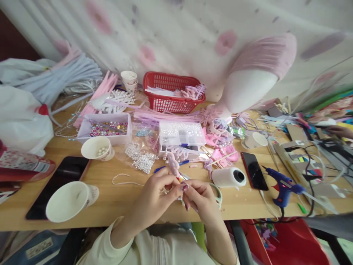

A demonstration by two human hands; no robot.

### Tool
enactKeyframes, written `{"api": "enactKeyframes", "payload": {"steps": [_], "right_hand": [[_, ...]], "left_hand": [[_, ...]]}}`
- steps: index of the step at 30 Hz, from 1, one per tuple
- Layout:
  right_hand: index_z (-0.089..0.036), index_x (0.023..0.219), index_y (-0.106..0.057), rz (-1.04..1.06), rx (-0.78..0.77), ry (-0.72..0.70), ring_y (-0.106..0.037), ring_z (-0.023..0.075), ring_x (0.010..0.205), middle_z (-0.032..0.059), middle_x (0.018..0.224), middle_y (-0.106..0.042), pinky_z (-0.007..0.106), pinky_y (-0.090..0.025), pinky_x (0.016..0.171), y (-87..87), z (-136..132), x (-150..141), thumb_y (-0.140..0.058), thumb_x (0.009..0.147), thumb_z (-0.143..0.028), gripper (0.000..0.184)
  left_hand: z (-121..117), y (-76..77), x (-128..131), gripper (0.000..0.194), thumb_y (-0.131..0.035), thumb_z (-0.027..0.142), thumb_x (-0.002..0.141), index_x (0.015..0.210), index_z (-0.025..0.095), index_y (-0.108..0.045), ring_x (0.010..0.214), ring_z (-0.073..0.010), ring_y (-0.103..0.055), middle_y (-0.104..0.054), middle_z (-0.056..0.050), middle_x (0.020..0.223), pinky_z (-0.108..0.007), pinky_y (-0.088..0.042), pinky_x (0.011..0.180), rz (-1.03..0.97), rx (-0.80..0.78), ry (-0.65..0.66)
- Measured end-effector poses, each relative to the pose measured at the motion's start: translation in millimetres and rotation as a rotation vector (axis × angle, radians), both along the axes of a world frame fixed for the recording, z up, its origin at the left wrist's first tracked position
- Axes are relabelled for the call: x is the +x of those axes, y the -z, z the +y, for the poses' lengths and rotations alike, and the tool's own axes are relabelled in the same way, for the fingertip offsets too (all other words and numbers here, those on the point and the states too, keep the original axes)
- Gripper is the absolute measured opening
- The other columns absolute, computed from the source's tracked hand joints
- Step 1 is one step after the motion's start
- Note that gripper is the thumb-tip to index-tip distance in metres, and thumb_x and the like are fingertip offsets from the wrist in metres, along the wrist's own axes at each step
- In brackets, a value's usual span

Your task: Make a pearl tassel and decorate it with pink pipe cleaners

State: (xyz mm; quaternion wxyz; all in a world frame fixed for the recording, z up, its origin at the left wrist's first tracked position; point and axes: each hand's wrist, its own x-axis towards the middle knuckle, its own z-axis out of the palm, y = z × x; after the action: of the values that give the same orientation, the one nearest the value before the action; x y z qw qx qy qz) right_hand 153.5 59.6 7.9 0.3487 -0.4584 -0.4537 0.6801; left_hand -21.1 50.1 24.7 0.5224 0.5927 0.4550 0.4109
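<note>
My left hand (161, 189) is closed in a pinch on a pale pink fuzzy pipe-cleaner piece (173, 164), which sticks up above the fingers. My right hand (200, 197) is closed too, its fingertips meeting those of the left. What the right fingers grip is too small to make out. A few small beads show below the touching fingertips. Just right of the right hand, partly hidden by it, lies a pale green ring-shaped thing (217, 195). Close behind it a white thread spool (228, 177) rests on its side. A blue pen (183, 162) lies behind the hands.
Beyond the hands are a divided pearl box (182, 132), a bag of pearls (142, 158) and a red basket (173, 77). Paper cups (70, 202) and a tablet (55, 187) stand left. Rightward are a phone (254, 171), a blue glue gun (285, 186) and cables. A mannequin head (248, 84) rises behind.
</note>
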Motion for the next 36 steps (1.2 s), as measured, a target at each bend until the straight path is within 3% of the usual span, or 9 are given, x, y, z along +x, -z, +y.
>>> {"api": "enactKeyframes", "payload": {"steps": [5, 11, 14, 17, 20, 23, 28, 32, 36], "right_hand": [[-0.017, 0.079, -0.071, 0.056, 0.102, -0.154, -0.045, 0.0095, 0.046, -0.0010, 0.055, -0.058, 0.023, -0.034, 0.049, 7.8, -9.6, 12.9, -0.067, 0.094, -0.057, 0.044], [-0.018, 0.087, -0.065, -0.223, 0.329, -0.232, -0.042, 0.0105, 0.055, -0.0029, 0.064, -0.054, 0.023, -0.032, 0.053, 6.1, -9.0, 21.2, -0.061, 0.100, -0.038, 0.025], [-0.019, 0.081, -0.060, -0.281, 0.446, -0.229, -0.040, 0.0107, 0.059, -0.0039, 0.065, -0.049, 0.024, -0.032, 0.056, 2.5, -7.1, 19.3, -0.055, 0.102, -0.028, 0.023], [-0.020, 0.076, -0.055, -0.165, 0.409, -0.165, -0.042, 0.0103, 0.055, -0.0036, 0.063, -0.051, 0.024, -0.031, 0.053, 2.6, -8.0, 16.3, -0.050, 0.104, -0.031, 0.031], [-0.021, 0.075, -0.052, -0.004, 0.333, -0.091, -0.039, 0.0098, 0.048, -0.0059, 0.056, -0.047, 0.024, -0.031, 0.049, 4.1, -10.6, 14.1, -0.045, 0.108, -0.038, 0.038], [-0.021, 0.074, -0.053, 0.048, 0.328, -0.041, -0.037, 0.0098, 0.047, -0.0072, 0.053, -0.044, 0.024, -0.031, 0.049, 4.1, -12.1, 14.0, -0.045, 0.108, -0.040, 0.040], [-0.021, 0.074, -0.051, -0.008, 0.346, -0.070, -0.040, 0.0101, 0.050, -0.0061, 0.057, -0.048, 0.025, -0.032, 0.052, 2.6, -12.0, 17.5, -0.044, 0.109, -0.041, 0.041], [-0.022, 0.073, -0.048, -0.087, 0.352, -0.064, -0.036, 0.0104, 0.050, -0.0066, 0.057, -0.044, 0.026, -0.030, 0.053, 1.0, -13.1, 17.0, -0.044, 0.109, -0.043, 0.042], [-0.022, 0.075, -0.049, -0.184, 0.379, -0.005, -0.035, 0.0116, 0.052, -0.0061, 0.059, -0.043, 0.027, -0.029, 0.053, 0.8, -14.6, 12.1, -0.045, 0.109, -0.043, 0.040]], "left_hand": [[3.8, 3.3, 6.1, 0.054, -0.063, 0.060, 0.092, 0.056, 0.020, -0.058, 0.063, -0.0151, -0.049, -0.052, 0.001, 0.060, -0.027, -0.037, 0.061, -0.050, -0.242, -0.016], [5.2, 3.8, 12.3, 0.061, -0.068, 0.075, 0.081, 0.059, 0.018, -0.064, 0.061, -0.0146, -0.053, -0.059, 0.000, 0.059, -0.028, -0.043, 0.062, -0.165, -0.412, -0.029], [2.4, -5.2, 13.6, 0.046, -0.073, 0.064, 0.084, 0.072, 0.019, -0.075, 0.072, -0.0171, -0.062, -0.067, -0.003, 0.073, -0.028, -0.051, 0.069, -0.237, -0.328, -0.057], [-0.5, -7.1, 13.3, 0.020, -0.077, 0.043, 0.089, 0.102, 0.027, -0.079, 0.090, -0.0169, -0.065, -0.069, -0.002, 0.096, -0.029, -0.054, 0.084, -0.242, -0.025, -0.327], [-3.1, 5.9, 12.2, 0.063, -0.089, 0.028, 0.077, 0.133, 0.038, -0.062, 0.113, -0.0185, -0.063, -0.063, -0.001, 0.126, -0.031, -0.051, 0.099, -0.172, 0.195, -0.566], [-6.2, 24.9, 12.0, 0.091, -0.094, 0.027, 0.070, 0.144, 0.039, -0.044, 0.119, -0.0231, -0.065, -0.062, -0.004, 0.135, -0.036, -0.054, 0.098, -0.245, -0.020, -0.421], [-7.3, 25.1, 16.1, 0.051, -0.090, 0.035, 0.073, 0.115, 0.020, -0.065, 0.087, -0.0223, -0.074, -0.076, -0.006, 0.096, -0.030, -0.060, 0.072, -0.343, -0.412, -0.120], [-4.8, 7.7, 16.0, 0.019, -0.085, 0.027, 0.072, 0.083, 0.016, -0.073, 0.091, -0.0248, -0.075, -0.080, -0.007, 0.091, -0.033, -0.062, 0.079, -0.190, -0.347, -0.122], [-5.8, 3.2, 8.6, 0.009, -0.076, 0.026, 0.079, 0.084, 0.018, -0.078, 0.086, -0.0244, -0.077, -0.083, -0.006, 0.091, -0.034, -0.061, 0.080, -0.005, -0.168, -0.153]]}}
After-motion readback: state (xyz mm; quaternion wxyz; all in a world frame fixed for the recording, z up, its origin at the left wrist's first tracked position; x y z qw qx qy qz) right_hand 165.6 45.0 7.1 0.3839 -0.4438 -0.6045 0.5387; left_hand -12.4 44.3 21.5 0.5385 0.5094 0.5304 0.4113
